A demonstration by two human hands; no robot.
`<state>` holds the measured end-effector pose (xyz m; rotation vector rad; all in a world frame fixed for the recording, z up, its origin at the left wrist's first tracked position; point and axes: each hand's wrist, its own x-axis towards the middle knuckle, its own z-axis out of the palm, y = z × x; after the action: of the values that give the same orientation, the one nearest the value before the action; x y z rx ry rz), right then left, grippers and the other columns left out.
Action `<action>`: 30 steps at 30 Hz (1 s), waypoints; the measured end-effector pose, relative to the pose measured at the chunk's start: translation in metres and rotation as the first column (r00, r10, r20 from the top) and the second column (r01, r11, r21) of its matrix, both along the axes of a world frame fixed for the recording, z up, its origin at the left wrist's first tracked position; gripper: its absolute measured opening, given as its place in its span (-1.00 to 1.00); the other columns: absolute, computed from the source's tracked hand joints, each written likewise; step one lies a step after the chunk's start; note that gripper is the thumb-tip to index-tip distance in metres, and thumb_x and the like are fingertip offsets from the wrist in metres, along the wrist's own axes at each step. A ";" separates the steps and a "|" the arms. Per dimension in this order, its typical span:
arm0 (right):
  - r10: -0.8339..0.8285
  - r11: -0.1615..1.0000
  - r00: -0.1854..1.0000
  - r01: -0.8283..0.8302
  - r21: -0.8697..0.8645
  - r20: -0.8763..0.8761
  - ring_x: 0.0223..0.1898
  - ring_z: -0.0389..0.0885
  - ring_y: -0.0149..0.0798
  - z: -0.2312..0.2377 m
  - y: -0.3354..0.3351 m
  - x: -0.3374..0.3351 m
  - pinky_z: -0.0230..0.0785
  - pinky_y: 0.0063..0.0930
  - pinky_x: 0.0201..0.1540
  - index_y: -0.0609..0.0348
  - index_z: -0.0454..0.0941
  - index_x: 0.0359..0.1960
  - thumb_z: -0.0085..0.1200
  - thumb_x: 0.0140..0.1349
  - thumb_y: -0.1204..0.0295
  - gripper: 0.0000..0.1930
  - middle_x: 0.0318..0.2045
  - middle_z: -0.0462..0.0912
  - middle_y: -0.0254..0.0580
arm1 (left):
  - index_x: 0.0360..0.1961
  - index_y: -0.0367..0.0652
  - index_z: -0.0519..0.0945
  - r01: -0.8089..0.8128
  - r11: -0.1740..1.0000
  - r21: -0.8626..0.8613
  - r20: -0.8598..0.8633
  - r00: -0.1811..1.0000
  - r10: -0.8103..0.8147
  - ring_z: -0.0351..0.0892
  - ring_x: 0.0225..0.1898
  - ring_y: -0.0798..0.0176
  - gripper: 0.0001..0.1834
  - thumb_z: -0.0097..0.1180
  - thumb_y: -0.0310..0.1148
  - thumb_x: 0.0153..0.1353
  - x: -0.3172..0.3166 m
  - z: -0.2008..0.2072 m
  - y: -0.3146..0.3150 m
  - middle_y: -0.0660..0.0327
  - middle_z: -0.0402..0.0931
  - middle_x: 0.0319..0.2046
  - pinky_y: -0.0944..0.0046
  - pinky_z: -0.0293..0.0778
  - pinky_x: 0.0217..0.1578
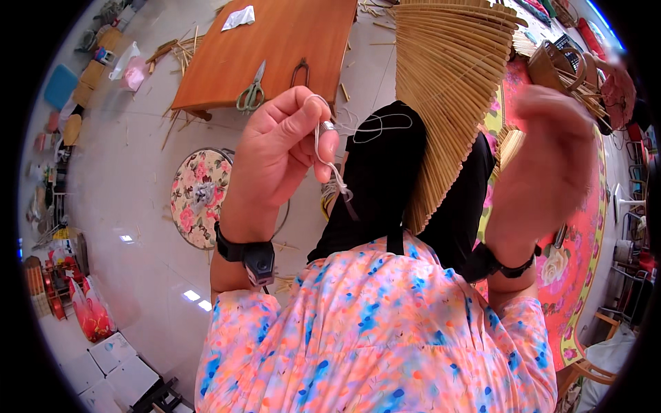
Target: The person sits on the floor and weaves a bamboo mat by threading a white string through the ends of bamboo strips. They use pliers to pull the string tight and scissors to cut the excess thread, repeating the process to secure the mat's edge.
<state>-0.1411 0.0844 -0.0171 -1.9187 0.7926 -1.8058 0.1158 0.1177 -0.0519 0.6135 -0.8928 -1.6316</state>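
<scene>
At 11 o'clock the left hand [292, 134] pinches white cord [342, 184]; the right hand [554, 131], at 2, blurs, grip unclear. Cord-handling seems underway, slatted fan [447, 89] at 1; next likely needs slack control.

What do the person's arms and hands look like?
Pink sleeves speckled blue and orange, and black wrist straps; the left one bears a small boxy device. The left hand wears a silvery finger band. The right hand is too blurred for details.
</scene>
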 end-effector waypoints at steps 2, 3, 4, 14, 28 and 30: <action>0.258 0.957 0.956 -0.233 0.176 -0.141 -0.19 0.49 -0.42 -0.015 0.007 0.012 0.35 -0.56 -0.13 0.35 0.50 -0.07 -0.11 0.31 0.56 -0.78 -0.16 0.59 -0.21 | -0.28 -0.23 0.47 -0.005 0.999 -0.040 -0.046 0.999 0.003 0.55 -0.65 0.31 -0.76 -0.06 -0.27 0.42 -0.004 0.011 0.002 0.15 0.55 -0.56 0.41 0.50 -0.61; 0.420 0.874 0.904 -0.379 0.304 -0.083 -0.19 0.49 -0.44 -0.021 0.011 0.022 0.34 -0.56 -0.12 0.33 0.49 -0.03 -0.10 0.32 0.53 -0.76 -0.15 0.59 -0.23 | -0.27 -0.24 0.47 -0.003 0.998 -0.060 -0.071 0.998 -0.001 0.55 -0.65 0.30 -0.76 -0.08 -0.26 0.43 -0.007 0.015 0.001 0.15 0.55 -0.56 0.41 0.51 -0.61; 0.530 0.776 0.848 -0.489 0.399 0.008 -0.19 0.48 -0.45 -0.029 0.013 0.031 0.34 -0.56 -0.11 0.31 0.49 0.00 -0.09 0.34 0.50 -0.74 -0.14 0.59 -0.25 | -0.26 -0.24 0.47 -0.016 0.997 -0.074 -0.074 0.997 0.010 0.56 -0.64 0.30 -0.75 -0.08 -0.26 0.43 -0.011 0.020 -0.001 0.14 0.55 -0.55 0.41 0.51 -0.59; 0.648 0.276 0.569 -0.795 0.539 0.506 -0.06 0.51 -0.44 -0.068 0.008 0.039 0.34 -0.49 0.04 0.30 0.50 0.03 -0.11 0.43 0.35 -0.70 -0.15 0.60 -0.26 | -0.20 -0.25 0.50 -0.114 0.984 -0.140 -0.079 0.991 0.104 0.62 -0.56 0.27 -0.74 -0.06 -0.24 0.42 -0.022 0.037 -0.030 0.14 0.57 -0.48 0.43 0.52 -0.51; 0.513 0.255 0.789 -0.517 0.817 0.339 -0.47 0.50 -0.53 -0.051 -0.002 0.007 0.38 -0.65 -0.37 0.33 0.60 -0.21 -0.01 0.38 0.40 -0.78 -0.53 0.55 -0.37 | -0.15 -0.15 0.62 -0.014 0.531 -0.847 0.531 -0.056 0.846 0.60 -0.36 0.19 -0.79 0.16 -0.52 0.16 -0.007 0.035 -0.017 0.12 0.56 -0.18 0.30 0.52 -0.32; 0.529 0.268 0.788 -0.507 0.819 0.314 -0.47 0.49 -0.53 -0.050 -0.001 0.008 0.38 -0.65 -0.38 0.34 0.61 -0.21 0.02 0.36 0.41 -0.79 -0.53 0.55 -0.37 | -0.24 -0.22 0.63 0.257 0.531 -0.807 0.585 0.228 0.778 0.60 -0.33 0.18 -0.82 0.19 -0.59 0.09 -0.027 0.035 -0.009 0.11 0.55 -0.18 0.27 0.54 -0.29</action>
<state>-0.1330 0.0831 -0.0669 -1.2088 0.7394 -0.6616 0.0884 0.1088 -0.0168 1.0294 -2.0953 -0.0422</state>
